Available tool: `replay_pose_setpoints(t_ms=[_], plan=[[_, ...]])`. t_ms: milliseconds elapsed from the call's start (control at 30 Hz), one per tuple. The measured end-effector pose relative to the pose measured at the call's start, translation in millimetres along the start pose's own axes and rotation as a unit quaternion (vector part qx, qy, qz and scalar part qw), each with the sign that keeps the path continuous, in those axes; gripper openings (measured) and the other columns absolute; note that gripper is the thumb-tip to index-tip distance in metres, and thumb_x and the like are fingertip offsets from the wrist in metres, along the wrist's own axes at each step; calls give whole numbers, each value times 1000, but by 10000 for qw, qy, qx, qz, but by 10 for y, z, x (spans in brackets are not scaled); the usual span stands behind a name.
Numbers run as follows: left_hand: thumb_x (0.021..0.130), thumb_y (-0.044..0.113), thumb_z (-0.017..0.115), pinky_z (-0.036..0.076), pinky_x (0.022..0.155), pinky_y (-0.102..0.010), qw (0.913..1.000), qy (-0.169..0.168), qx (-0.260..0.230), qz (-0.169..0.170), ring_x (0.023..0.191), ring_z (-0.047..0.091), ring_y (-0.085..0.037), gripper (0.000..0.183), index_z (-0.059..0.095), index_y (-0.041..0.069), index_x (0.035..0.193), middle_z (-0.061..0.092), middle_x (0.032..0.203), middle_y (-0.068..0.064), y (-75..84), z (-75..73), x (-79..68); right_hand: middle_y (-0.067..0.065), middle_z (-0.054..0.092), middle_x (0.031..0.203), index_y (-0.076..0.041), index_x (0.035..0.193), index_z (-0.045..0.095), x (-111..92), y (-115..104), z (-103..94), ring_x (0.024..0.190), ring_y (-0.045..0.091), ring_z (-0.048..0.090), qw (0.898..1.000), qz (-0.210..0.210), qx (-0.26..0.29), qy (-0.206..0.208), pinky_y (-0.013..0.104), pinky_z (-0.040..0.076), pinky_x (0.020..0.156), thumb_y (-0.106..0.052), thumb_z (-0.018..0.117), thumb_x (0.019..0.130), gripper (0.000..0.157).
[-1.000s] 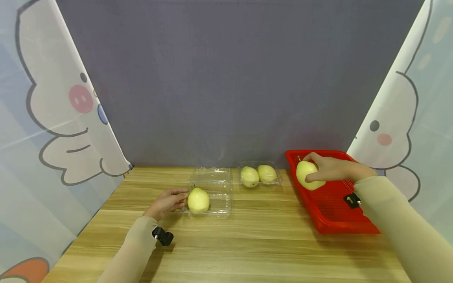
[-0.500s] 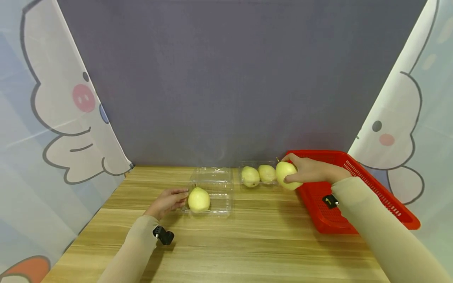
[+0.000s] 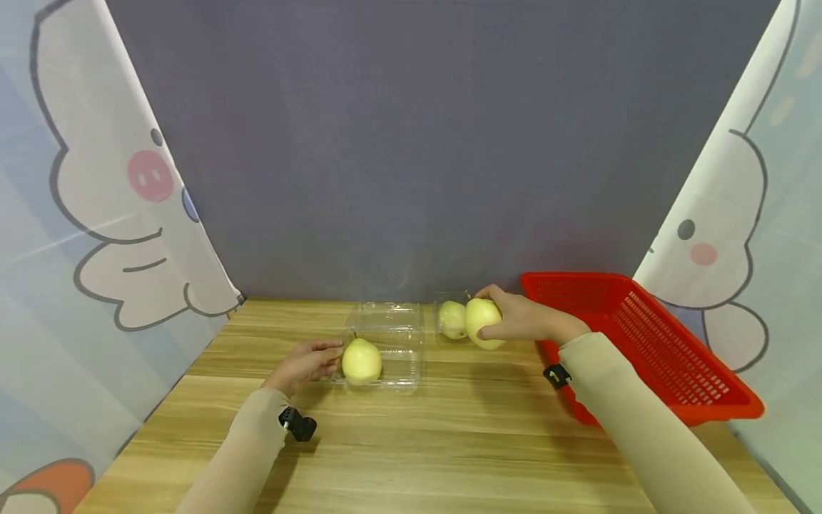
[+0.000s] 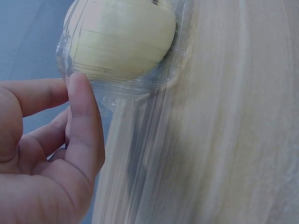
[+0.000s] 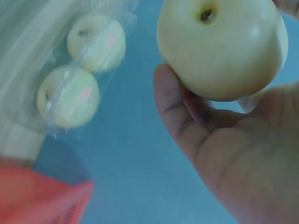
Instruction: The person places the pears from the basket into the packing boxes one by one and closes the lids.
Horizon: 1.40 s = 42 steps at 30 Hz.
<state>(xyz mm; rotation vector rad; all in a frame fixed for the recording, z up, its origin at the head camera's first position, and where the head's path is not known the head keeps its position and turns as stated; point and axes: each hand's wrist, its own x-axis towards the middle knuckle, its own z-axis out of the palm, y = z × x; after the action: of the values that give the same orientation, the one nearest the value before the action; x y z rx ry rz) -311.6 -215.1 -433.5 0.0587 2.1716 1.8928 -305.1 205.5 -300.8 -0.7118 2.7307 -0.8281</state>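
Observation:
My right hand [image 3: 523, 318] grips a pale yellow pear [image 3: 483, 321], held above the table in front of a closed clear box. In the right wrist view the pear [image 5: 224, 46] sits between thumb and fingers. My left hand [image 3: 308, 366] pinches the left edge of an open clear plastic clamshell box [image 3: 403, 368]. One pear [image 3: 362, 362] lies in the left side of that box, its stem up. The left wrist view shows thumb and forefinger of the left hand [image 4: 60, 140] at the box wall [image 4: 117, 86], just below the pear [image 4: 121, 37].
Behind the held pear, a closed clear box holds two pears; one pear [image 3: 452, 320] shows in the head view, and both, including the nearer pear [image 5: 68, 96], in the right wrist view. A red plastic basket [image 3: 726, 410] stands at the right. A grey partition [image 3: 411, 157] backs the wooden table [image 3: 411, 450].
My right hand has carried the pear leftward from over the red basket to in front of the closed box. The left hand and the open clamshell have stayed put.

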Motion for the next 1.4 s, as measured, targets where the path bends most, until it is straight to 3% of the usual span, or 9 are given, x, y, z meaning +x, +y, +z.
replay_pose_setpoints(t_ms=[133, 500, 867, 1067, 1400], plan=[[104, 10, 56, 56, 75, -22, 10000, -3, -4, -13, 85, 61, -12, 46, 44, -12, 143, 61, 108, -11, -2, 4, 1, 10, 60, 109, -6, 139, 40, 97, -2, 139, 85, 22, 60, 9998, -69, 96, 177, 36, 53, 72, -33, 73, 84, 70], [104, 10, 56, 56, 75, -22, 10000, 12, -34, -2, 86, 61, -12, 46, 45, -11, 143, 61, 108, -10, -10, -4, 25, 10, 59, 109, -10, 139, 36, 247, -70, 405, 86, 23, 58, 9971, -67, 405, 645, 36, 51, 72, -32, 73, 83, 70], [104, 11, 56, 56, 75, -23, 10000, -65, -3, 58, 86, 61, -14, 46, 45, -11, 143, 60, 108, -10, -38, -28, 36, 11, 60, 107, -12, 142, 36, 411, -156, 678, 79, 22, 61, 9945, -134, 832, 618, 35, 53, 68, -32, 74, 81, 74], [104, 11, 55, 56, 75, -22, 9999, -106, 3, 63, 85, 61, -13, 47, 43, -12, 144, 60, 107, -10, -26, -26, 21, 10, 60, 107, -8, 141, 39, 515, -213, 841, 86, 21, 60, 9928, -264, 901, 749, 36, 53, 73, -30, 77, 79, 75], [105, 12, 55, 56, 75, -23, 9999, -132, 5, 38, 87, 61, -13, 49, 42, -11, 145, 59, 110, -10, -5, -23, 23, 13, 46, 129, -7, 144, 41, 657, -316, 1055, 100, 25, 53, 9918, -344, 902, 835, 37, 52, 76, -29, 76, 80, 76]])
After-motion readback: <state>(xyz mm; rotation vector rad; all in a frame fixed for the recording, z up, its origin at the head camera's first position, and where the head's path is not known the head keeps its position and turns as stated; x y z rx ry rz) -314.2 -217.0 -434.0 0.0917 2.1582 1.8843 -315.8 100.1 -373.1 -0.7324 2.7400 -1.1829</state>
